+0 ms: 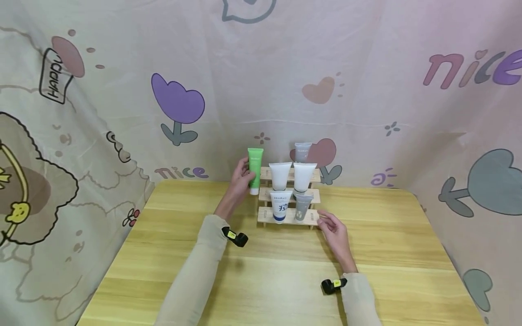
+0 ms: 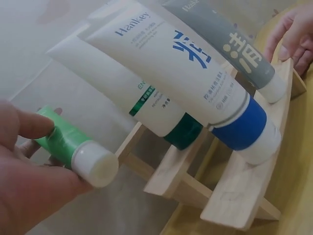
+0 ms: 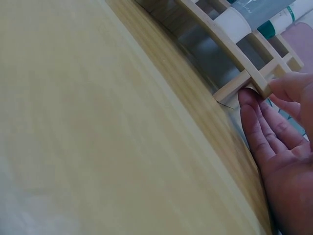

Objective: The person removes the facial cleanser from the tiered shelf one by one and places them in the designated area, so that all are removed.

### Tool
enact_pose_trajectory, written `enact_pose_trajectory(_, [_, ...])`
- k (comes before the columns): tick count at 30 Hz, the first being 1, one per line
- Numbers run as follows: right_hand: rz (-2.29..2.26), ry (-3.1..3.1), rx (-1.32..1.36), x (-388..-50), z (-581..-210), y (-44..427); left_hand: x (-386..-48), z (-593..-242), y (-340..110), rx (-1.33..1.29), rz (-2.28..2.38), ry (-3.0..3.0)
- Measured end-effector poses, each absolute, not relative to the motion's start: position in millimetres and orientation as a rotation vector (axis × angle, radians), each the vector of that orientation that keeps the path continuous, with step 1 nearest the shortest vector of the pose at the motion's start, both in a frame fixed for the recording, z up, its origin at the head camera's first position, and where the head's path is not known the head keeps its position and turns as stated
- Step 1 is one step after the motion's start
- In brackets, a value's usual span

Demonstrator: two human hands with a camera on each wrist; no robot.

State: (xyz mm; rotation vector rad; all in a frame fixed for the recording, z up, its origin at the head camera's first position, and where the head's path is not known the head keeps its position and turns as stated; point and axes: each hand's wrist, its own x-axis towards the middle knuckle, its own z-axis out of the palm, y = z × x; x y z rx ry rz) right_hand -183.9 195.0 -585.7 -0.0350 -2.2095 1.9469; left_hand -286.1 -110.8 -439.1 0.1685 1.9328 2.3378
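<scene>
My left hand (image 1: 240, 182) grips a green tube (image 1: 255, 168), cap down, at the left side of a three-step wooden rack (image 1: 265, 215). In the left wrist view the thumb and fingers pinch the green tube (image 2: 63, 139) beside the steps. My right hand (image 1: 335, 233) holds the right end of the lowest step; the right wrist view has its thumb above and fingers under the step's corner (image 3: 259, 83). On the lowest step stand a white tube with a blue band (image 1: 280, 204) and a grey tube (image 1: 302, 207). Two white tubes (image 1: 280, 175) (image 1: 304, 176) stand behind.
Another grey tube (image 1: 303, 151) stands at the back right of the rack, partly hidden by a white tube. The rack is on a wooden table (image 1: 269, 271), against a printed cloth backdrop (image 1: 253, 77).
</scene>
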Motion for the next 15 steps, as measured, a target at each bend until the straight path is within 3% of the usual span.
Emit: enact_pose_trajectory(15, [1.939,-2.22,-0.028,-183,-586,196,-264,-468,-132,-0.002,2.363,2.059])
